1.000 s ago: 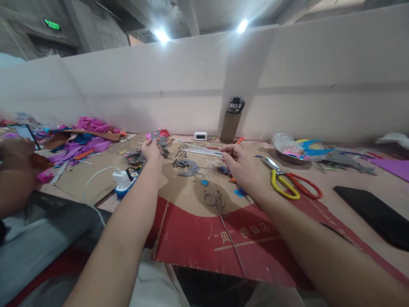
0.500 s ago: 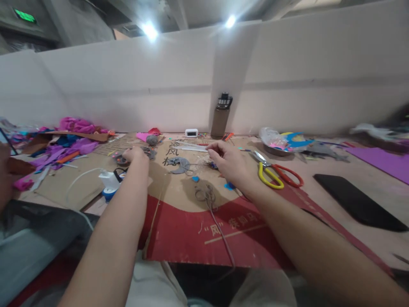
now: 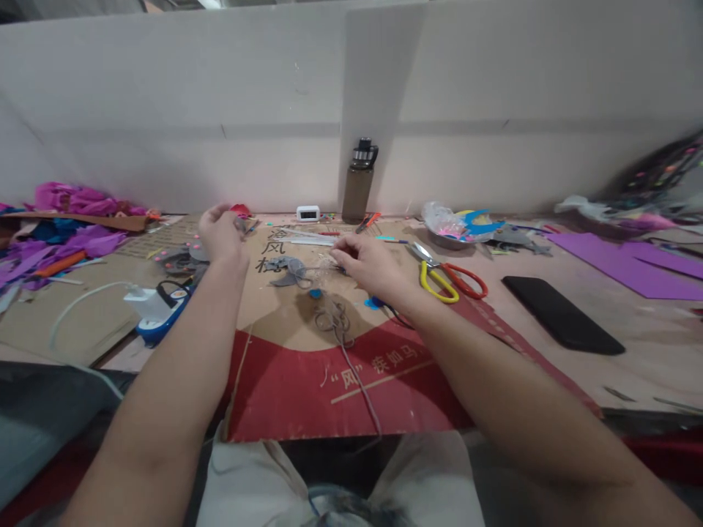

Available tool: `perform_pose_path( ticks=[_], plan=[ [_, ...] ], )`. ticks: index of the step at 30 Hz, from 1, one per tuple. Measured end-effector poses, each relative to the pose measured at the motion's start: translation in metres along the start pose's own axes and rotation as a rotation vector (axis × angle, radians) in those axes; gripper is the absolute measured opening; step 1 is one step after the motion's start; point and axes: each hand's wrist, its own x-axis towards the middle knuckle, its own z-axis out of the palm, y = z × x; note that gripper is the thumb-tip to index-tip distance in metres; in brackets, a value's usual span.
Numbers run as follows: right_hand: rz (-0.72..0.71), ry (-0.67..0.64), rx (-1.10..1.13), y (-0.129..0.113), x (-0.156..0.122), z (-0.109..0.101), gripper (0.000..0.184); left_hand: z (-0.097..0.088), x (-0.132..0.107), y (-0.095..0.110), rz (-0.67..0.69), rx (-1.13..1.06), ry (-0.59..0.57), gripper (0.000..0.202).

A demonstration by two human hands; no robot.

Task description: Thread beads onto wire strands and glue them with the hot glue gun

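Note:
My left hand [image 3: 218,233] is at the back left of the cardboard, its curled fingers beside a small grey ball [image 3: 240,222] and a red piece [image 3: 239,210]. Its fingertips are partly hidden, so I cannot tell whether it grips anything. My right hand [image 3: 365,260] has thumb and fingers pinched together by a crinkled clear clump [image 3: 328,269]; what is between them is too small to make out. Just left of that lie grey cut-out pieces [image 3: 290,271]. A tangled grey cord [image 3: 332,320] runs down over the front edge of the red-and-brown cardboard [image 3: 274,395].
Yellow-and-red-handled scissors [image 3: 439,278] and a black phone [image 3: 560,315] lie to the right. Behind stand a bottle [image 3: 359,187] and a small white digital display [image 3: 308,214]. A blue power strip [image 3: 157,331] with a white charger sits left; coloured scraps [image 3: 77,241] are piled beyond.
My left hand has moved from the grey pieces with pink dots to the grey ball farther back. My right hand keeps its pinch near the clear clump. The view has tilted down.

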Motion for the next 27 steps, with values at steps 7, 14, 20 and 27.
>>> perform_pose_path(
  ticks=[7,14,20,27],
  plan=[
    [0.077,-0.331,-0.264,0.002,-0.012,0.023,0.029,0.018,-0.061,0.012,0.237,0.718,-0.965,0.008],
    [0.12,-0.488,-0.426,0.004,-0.015,0.029,0.014,0.016,-0.065,-0.001,0.36,1.263,-1.516,0.023],
    [0.153,-0.489,-0.416,0.001,-0.013,0.027,0.023,0.018,-0.073,-0.008,0.325,1.325,-1.634,0.025],
    [0.109,-0.441,-0.367,0.006,-0.013,0.025,0.018,0.017,-0.071,-0.017,0.252,1.264,-1.563,0.018]
  ],
)
